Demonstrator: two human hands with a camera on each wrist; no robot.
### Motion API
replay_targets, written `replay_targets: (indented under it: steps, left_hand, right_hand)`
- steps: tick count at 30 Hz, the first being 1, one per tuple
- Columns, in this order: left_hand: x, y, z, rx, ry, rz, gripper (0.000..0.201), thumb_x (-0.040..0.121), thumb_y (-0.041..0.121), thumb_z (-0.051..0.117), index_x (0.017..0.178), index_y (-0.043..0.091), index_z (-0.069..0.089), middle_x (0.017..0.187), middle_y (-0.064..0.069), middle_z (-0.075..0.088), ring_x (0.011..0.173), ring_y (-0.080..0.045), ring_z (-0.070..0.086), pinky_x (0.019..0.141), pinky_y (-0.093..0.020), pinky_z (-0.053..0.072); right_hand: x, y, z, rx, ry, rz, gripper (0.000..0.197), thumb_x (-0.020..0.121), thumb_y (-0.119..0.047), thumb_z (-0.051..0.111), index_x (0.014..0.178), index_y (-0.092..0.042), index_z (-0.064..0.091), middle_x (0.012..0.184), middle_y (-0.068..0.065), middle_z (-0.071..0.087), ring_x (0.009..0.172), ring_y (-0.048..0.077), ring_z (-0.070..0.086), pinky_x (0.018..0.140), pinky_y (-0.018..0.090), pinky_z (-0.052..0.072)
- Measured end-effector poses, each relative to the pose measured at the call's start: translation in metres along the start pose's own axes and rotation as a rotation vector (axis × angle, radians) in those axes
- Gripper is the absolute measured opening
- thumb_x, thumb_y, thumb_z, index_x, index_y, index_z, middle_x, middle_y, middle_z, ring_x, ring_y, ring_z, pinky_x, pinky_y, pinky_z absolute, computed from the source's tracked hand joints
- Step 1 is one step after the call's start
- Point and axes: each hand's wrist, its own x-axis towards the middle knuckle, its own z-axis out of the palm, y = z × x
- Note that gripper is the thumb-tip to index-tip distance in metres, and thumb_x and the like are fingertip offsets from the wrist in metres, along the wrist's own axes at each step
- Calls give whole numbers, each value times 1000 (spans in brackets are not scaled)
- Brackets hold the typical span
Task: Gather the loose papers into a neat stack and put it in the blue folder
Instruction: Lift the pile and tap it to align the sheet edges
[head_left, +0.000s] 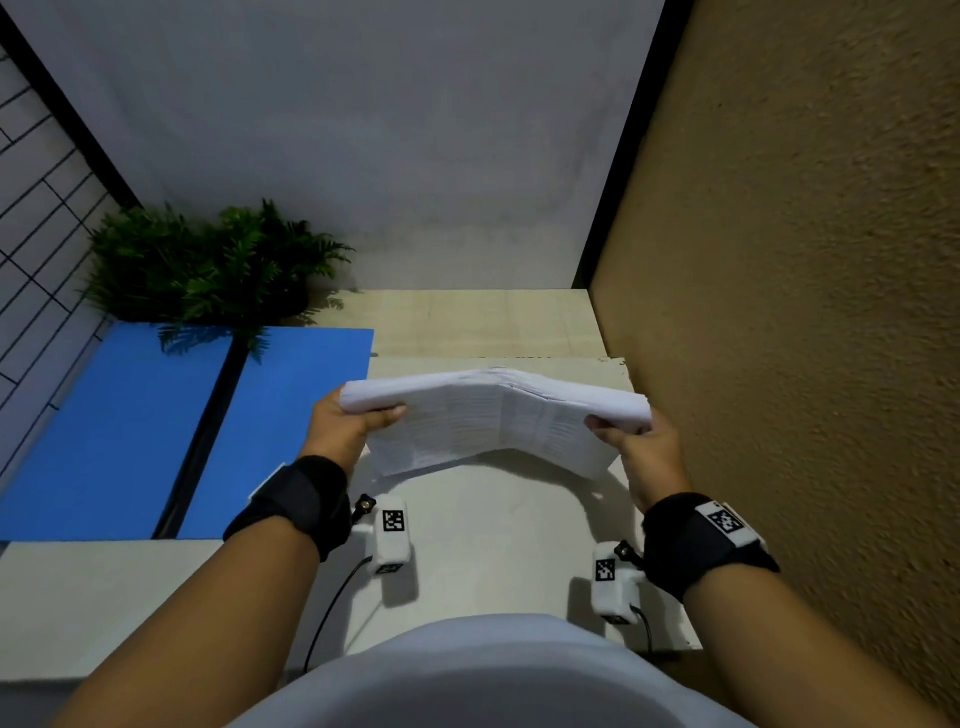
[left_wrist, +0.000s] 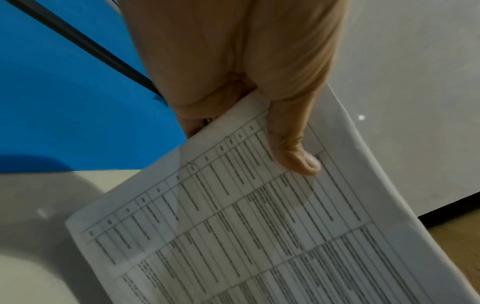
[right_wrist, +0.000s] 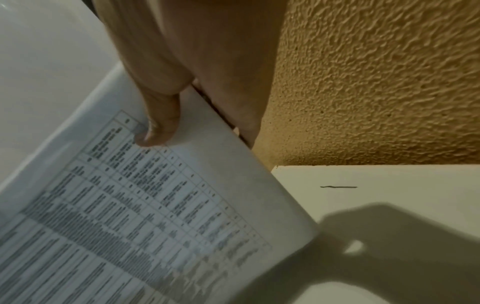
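Observation:
A stack of white papers (head_left: 493, 415) printed with tables is held above the pale table (head_left: 483, 519), bowed upward in the middle. My left hand (head_left: 348, 421) grips its left end, thumb on top (left_wrist: 298, 160), fingers beneath. My right hand (head_left: 639, 436) grips the right end the same way, thumb (right_wrist: 158, 131) pressed on the printed sheet (right_wrist: 130, 205). The blue folder (head_left: 156, 431) lies open and flat on the table to the left of the papers, with a black spine (head_left: 202, 436) down its middle. The folder's blue cover (left_wrist: 64, 102) shows beside my left hand.
A green fern-like plant (head_left: 208, 260) stands at the back left, its fronds hanging over the folder's far edge. A rough tan wall (head_left: 805, 312) runs close along the table's right side. A grey wall (head_left: 363, 156) closes the back.

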Motion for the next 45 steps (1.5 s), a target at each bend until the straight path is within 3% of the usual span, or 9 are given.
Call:
replay_targets:
  steps: [7,13,18,22,25,28,33,38,45]
  left_hand:
    - [5,-7,-2,-7,-30,-14,69,42,34,91,103,20,63,105,-4,69,96,-18,65,82,-32,52]
    - [10,-5,4,-64,26,-58,25,83,46,68,95,24,64,97,-1,65,88,-17,61,93,-43,49]
    - [16,-3,4,11,30,-81,61,65,65,66,107,22,62,108,-5,64,101,-25,59,99,-48,48]
    - [14,-3,4,13,-41,-89,81,40,41,90,112,19,59,112,-6,68,103,-22,64,89,-37,52]
    - [16,-10,-1,29,-44,-144,95,33,25,95,121,14,60,117,-8,70,108,-25,65,94,-42,52]
    - [18,-13,-2,41,-36,-158,83,46,8,95,122,9,61,117,-10,70,111,-28,64,97,-45,51]
    - [20,-22,0,67,-15,-181,73,59,-2,89,126,6,60,120,-11,68,113,-30,62,99,-46,50]
    - [18,-17,8,79,58,-132,48,74,6,83,118,3,64,116,-14,67,109,-31,63,97,-44,51]
    - [16,-8,10,45,3,-71,51,70,1,83,117,8,64,111,-8,69,102,-26,64,88,-39,52]
  right_hand:
    - [6,-12,-1,-313,-91,-160,31,75,3,75,96,-16,64,94,-5,64,85,5,56,72,17,49]
    - [9,-15,9,-524,-140,-355,27,84,5,62,92,-19,73,96,-5,57,95,11,58,91,33,49]
    - [-8,8,8,-539,-47,-526,39,86,9,56,111,-17,70,112,0,49,105,15,53,92,33,54]
    - [-10,23,10,-608,-67,-424,62,89,-8,65,143,-27,43,133,-7,28,117,3,34,98,16,40]
    - [-12,28,14,-735,-50,-433,66,85,-8,67,143,-25,41,143,4,23,120,18,42,95,21,40]
    - [-12,29,17,-811,-3,-420,65,82,-7,67,140,-24,41,147,7,21,123,28,46,95,33,49]
    - [-6,26,20,-437,43,-179,89,77,2,73,147,-29,28,137,1,42,121,13,44,102,28,39]
    - [12,18,20,-118,41,142,24,78,-4,76,92,-21,67,102,7,71,105,33,66,93,48,54]
    - [10,9,17,-58,61,91,36,70,-3,81,98,-21,68,104,4,70,98,22,63,76,37,56]
